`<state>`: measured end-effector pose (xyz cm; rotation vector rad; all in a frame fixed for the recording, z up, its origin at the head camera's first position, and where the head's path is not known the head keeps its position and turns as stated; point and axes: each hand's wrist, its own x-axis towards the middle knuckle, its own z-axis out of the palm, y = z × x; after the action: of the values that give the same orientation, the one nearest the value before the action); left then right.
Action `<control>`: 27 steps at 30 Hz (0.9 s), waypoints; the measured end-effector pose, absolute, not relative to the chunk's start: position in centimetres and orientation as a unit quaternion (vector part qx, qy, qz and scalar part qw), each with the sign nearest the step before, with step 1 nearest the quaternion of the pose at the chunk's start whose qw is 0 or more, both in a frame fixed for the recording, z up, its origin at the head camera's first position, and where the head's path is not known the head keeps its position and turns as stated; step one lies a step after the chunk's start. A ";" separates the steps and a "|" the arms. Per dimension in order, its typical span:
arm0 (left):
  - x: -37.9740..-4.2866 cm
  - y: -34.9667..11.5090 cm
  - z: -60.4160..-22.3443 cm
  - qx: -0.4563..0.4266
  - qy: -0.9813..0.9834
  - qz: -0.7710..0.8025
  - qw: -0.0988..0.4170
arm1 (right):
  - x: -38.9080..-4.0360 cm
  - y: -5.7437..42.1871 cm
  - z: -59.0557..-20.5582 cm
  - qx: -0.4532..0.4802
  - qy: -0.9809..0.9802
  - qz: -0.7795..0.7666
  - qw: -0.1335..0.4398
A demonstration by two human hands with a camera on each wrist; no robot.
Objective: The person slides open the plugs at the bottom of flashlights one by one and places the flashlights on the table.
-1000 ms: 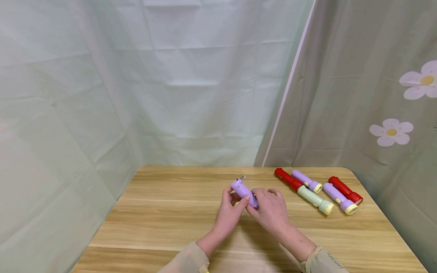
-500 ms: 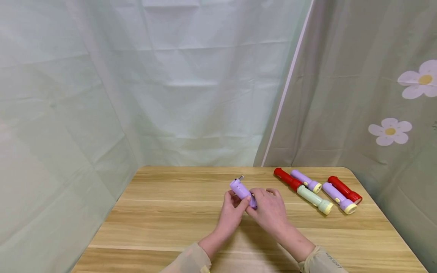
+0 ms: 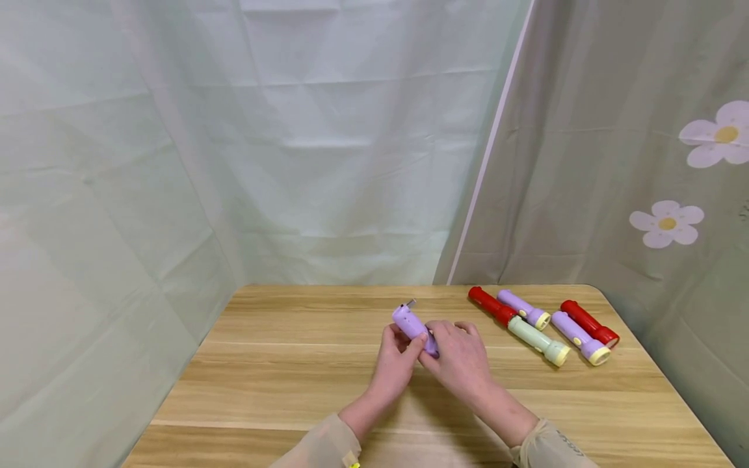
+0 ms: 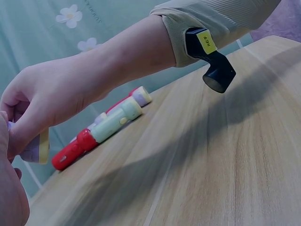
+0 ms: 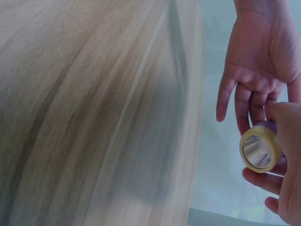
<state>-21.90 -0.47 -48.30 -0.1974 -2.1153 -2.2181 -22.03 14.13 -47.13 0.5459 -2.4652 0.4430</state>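
Observation:
A purple flashlight (image 3: 409,321) is held tilted above the table, its tail end toward the far side. A thin metal piece (image 3: 412,302) sticks out from that end. My left hand (image 3: 391,365) holds its body from the left, thumb on the near side. My right hand (image 3: 462,359) grips the head end, which its fingers mostly cover in the head view. In the right wrist view the flashlight's yellow rim (image 5: 249,162) and shiny reflector (image 5: 258,149) show between the right hand's thumb and fingers.
On the wooden table (image 3: 281,364), to the right, lie a red flashlight (image 3: 490,305), a pale green one (image 3: 535,339), a purple one (image 3: 521,307), another purple one (image 3: 576,335) and another red one (image 3: 588,323). A pale curtain (image 3: 345,162) hangs behind.
The purple flashlight's tail end has shifted slightly left in the head view, still in both hands. The head view itself has drifted a little. The flashlights on the table stay put.

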 end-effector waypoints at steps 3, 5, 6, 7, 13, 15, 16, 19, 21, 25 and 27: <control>-22.0 -0.6 -48.2 -0.062 -0.687 -0.723 0.036 | -22.0 14.1 -47.1 0.208 -0.922 0.166 0.282; -22.1 -0.8 -48.3 -0.059 -0.688 -0.723 0.037 | -21.9 14.2 -47.1 0.212 -0.921 0.165 0.281; -22.1 -0.9 -48.3 -0.059 -0.688 -0.722 0.039 | -21.9 14.2 -47.0 0.213 -0.921 0.165 0.280; -22.2 -1.0 -48.3 -0.059 -0.687 -0.724 0.039 | -21.9 14.3 -47.0 0.215 -0.921 0.164 0.279; -22.4 -1.6 -48.3 -0.063 -0.681 -0.728 0.040 | -21.7 14.9 -47.1 0.217 -0.926 0.152 0.269; -22.5 -1.8 -48.3 -0.065 -0.683 -0.726 0.043 | -21.7 15.2 -47.2 0.220 -0.927 0.146 0.267; -22.5 -2.0 -48.3 -0.065 -0.686 -0.723 0.047 | -21.6 15.3 -47.3 0.222 -0.927 0.144 0.266; -22.5 -2.4 -48.2 -0.067 -0.690 -0.719 0.054 | -21.6 15.8 -47.5 0.227 -0.927 0.136 0.266; -22.5 -2.8 -48.2 -0.065 -0.691 -0.718 0.057 | -21.5 16.1 -47.5 0.229 -0.928 0.131 0.264; -22.4 -3.7 -48.0 -0.058 -0.702 -0.707 0.059 | -21.2 16.8 -47.6 0.234 -0.930 0.128 0.254; -22.5 -4.2 -48.0 -0.053 -0.712 -0.698 0.058 | -21.1 17.2 -47.6 0.237 -0.931 0.125 0.248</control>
<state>-22.48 -4.20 -47.95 -0.1613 -2.1562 -2.1149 -21.12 17.19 -47.56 0.6454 -2.5378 0.3421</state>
